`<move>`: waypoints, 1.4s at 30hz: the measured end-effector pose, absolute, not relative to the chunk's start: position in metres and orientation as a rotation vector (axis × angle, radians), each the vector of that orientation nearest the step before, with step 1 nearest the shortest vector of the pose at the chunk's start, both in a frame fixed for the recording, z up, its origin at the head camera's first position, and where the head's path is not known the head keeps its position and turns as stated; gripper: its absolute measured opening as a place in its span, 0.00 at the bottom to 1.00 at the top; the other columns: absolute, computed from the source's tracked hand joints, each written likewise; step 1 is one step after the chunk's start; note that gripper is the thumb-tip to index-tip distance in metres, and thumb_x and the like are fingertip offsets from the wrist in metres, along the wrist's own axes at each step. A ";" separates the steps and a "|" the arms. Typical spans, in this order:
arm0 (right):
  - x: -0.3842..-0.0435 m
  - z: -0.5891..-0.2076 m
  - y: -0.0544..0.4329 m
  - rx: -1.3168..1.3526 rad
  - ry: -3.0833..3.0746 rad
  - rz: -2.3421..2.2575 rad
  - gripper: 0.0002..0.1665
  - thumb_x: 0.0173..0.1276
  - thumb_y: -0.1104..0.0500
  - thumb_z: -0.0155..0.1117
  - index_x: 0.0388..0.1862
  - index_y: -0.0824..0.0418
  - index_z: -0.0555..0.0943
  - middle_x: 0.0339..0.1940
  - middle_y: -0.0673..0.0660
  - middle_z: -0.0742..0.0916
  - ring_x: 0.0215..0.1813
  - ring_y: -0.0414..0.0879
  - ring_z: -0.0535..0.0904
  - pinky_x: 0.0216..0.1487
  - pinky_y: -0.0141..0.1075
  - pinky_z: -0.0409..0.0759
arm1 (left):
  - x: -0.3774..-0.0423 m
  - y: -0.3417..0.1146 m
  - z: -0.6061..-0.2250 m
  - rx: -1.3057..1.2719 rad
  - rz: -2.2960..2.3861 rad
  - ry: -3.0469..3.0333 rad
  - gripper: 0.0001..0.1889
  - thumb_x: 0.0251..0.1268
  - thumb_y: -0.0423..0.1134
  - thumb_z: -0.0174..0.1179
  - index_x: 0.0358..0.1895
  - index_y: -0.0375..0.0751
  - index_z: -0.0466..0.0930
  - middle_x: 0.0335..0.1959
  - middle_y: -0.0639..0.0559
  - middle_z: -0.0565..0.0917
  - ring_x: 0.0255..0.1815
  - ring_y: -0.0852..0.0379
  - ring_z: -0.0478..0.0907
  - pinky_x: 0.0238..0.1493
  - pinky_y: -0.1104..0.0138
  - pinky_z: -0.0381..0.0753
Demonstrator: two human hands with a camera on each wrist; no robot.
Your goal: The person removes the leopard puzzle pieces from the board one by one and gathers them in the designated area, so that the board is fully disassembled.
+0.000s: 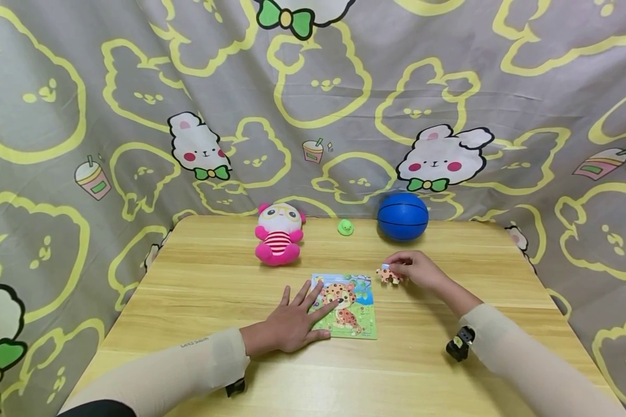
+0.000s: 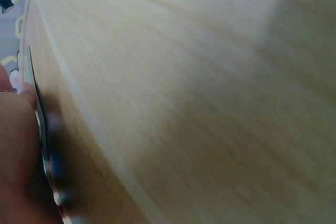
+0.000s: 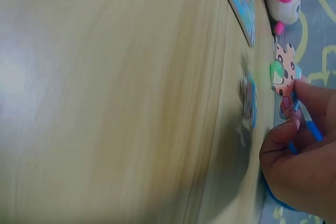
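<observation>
A square jigsaw puzzle [image 1: 364, 324] with a spotted cartoon leopard lies on the table. My left hand [image 1: 289, 325] rests spread over its left side, fingers straight and thumb along the lower edge. In the left wrist view, the hand [image 2: 18, 145] appears at the left border beside the thin edge of the puzzle board [image 2: 43, 135]. To the right of the board, my right hand [image 1: 414, 269] pinches a spotted puzzle piece [image 3: 284, 72] between thumb and fingers, raised above the table. Another puzzle piece [image 3: 250, 100] lies on the wood under that hand.
Behind the puzzle sits a pink and white plush panda [image 1: 279, 234]. A small green duck toy [image 1: 346, 227] and a blue ball [image 1: 403, 216] stand along the back of the wooden table [image 1: 208, 272]. A patterned curtain [image 1: 261, 92] hangs behind and at both sides.
</observation>
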State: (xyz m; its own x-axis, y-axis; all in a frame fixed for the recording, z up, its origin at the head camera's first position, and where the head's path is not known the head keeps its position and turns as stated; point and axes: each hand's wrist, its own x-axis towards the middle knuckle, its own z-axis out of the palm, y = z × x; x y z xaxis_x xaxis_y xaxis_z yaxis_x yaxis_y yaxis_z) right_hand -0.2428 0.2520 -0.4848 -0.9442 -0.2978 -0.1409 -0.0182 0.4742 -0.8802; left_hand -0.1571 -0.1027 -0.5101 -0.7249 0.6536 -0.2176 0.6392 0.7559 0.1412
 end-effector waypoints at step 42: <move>-0.248 -0.511 0.304 -0.207 2.720 -1.207 0.13 0.80 0.62 0.59 0.54 0.69 0.85 0.40 0.59 0.88 0.37 0.48 0.79 0.32 0.34 0.78 | -0.155 -0.101 -0.502 1.003 0.055 2.703 0.37 0.76 0.73 0.33 0.84 0.73 0.40 0.87 0.44 0.36 0.86 0.37 0.34 0.74 0.28 0.45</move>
